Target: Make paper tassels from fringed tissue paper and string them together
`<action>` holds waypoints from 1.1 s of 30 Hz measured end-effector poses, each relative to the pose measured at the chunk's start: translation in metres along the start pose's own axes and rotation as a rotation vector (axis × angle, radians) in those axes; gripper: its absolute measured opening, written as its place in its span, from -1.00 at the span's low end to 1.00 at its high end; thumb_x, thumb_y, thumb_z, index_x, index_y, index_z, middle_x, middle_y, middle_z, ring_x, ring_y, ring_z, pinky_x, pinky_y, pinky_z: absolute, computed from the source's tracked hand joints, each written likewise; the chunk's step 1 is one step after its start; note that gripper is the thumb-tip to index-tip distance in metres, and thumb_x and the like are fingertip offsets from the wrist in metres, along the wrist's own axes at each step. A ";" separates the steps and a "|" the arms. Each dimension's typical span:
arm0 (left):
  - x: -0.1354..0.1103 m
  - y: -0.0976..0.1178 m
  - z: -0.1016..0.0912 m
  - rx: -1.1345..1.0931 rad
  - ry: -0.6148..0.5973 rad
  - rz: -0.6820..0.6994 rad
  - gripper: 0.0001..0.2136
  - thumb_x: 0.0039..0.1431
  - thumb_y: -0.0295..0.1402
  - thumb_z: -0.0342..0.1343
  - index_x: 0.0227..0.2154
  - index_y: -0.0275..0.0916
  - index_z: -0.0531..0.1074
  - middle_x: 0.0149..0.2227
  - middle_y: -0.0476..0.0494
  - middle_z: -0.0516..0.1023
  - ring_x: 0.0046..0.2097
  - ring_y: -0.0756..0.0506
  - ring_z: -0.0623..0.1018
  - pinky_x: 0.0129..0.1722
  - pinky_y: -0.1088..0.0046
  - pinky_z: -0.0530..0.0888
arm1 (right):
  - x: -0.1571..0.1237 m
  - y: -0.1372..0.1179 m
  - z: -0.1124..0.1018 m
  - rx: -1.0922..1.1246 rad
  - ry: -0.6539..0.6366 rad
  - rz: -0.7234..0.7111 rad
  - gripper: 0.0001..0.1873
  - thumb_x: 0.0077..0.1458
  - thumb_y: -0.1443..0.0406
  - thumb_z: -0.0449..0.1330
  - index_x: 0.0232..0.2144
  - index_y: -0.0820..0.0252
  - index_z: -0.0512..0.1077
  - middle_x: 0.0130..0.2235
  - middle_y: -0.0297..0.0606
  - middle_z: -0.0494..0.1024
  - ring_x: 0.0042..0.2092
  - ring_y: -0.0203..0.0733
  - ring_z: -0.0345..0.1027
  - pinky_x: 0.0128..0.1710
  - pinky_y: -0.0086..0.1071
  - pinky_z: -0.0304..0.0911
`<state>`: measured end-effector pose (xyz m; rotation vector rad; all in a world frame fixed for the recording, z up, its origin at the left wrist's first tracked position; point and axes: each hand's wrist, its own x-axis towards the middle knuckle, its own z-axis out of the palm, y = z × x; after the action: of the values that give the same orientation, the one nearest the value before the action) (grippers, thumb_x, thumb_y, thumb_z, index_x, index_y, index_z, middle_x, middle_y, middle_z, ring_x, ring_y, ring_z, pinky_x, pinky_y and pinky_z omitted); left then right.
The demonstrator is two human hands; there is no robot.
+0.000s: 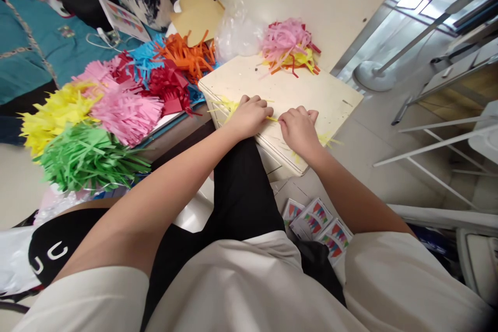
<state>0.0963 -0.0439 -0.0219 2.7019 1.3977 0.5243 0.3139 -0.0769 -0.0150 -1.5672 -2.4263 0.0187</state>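
Between my two hands runs a twisted strip of yellow fringed paper (272, 119), held low over the cream tabletop. My left hand (252, 115) is closed on its left part, and loose yellow fringe sticks out beyond the knuckles. Pinched fingers of my right hand (299, 127) grip the strip a short way to the right. More yellow fringe shows past the right wrist. Most of the paper lies hidden under both hands. Farther back on the same table (330, 91) sits a pile of pink, red, yellow and orange fringed paper (291, 44).
Bundles of fringed paper cover the left side: green (89, 153), yellow (62, 111), pink (124, 109), red (167, 85) and orange (187, 54). Clear plastic (239, 33) lies against the wall. Printed packets (315, 220) rest below the table. A white metal rack (431, 148) stands right.
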 end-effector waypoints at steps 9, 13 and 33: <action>0.001 0.000 0.006 -0.024 0.016 0.016 -0.73 0.54 -0.45 0.09 -0.17 -0.19 0.73 -0.07 -0.40 0.69 0.14 -0.42 0.52 0.15 -0.11 0.33 | 0.003 0.000 -0.002 -0.057 -0.048 0.035 -0.60 0.54 0.37 -0.02 -0.02 0.23 0.65 0.06 0.17 0.64 0.20 0.35 0.28 0.08 0.07 -0.02; 0.000 0.001 0.007 -0.008 0.017 0.041 -0.72 0.53 -0.48 0.07 -0.18 -0.22 0.71 -0.07 -0.42 0.69 0.16 -0.43 0.51 0.19 -0.14 0.33 | -0.002 0.000 -0.004 -0.103 -0.043 0.010 -0.57 0.56 0.37 -0.04 0.02 0.25 0.65 0.03 0.16 0.62 0.21 0.37 0.26 0.15 0.13 -0.02; 0.003 -0.004 -0.005 -0.159 -0.074 -0.265 -0.83 0.40 -0.46 0.15 -0.20 -0.21 0.67 0.00 -0.43 0.67 0.25 -0.49 0.47 0.23 -0.21 0.38 | 0.007 0.022 0.005 0.119 -0.060 0.235 -0.71 0.53 0.14 0.17 -0.19 0.16 0.58 0.07 0.17 0.59 0.22 0.40 0.29 0.15 0.15 0.12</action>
<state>0.0928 -0.0398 -0.0177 2.3417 1.5870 0.4853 0.3295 -0.0605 -0.0216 -1.8088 -2.2242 0.2519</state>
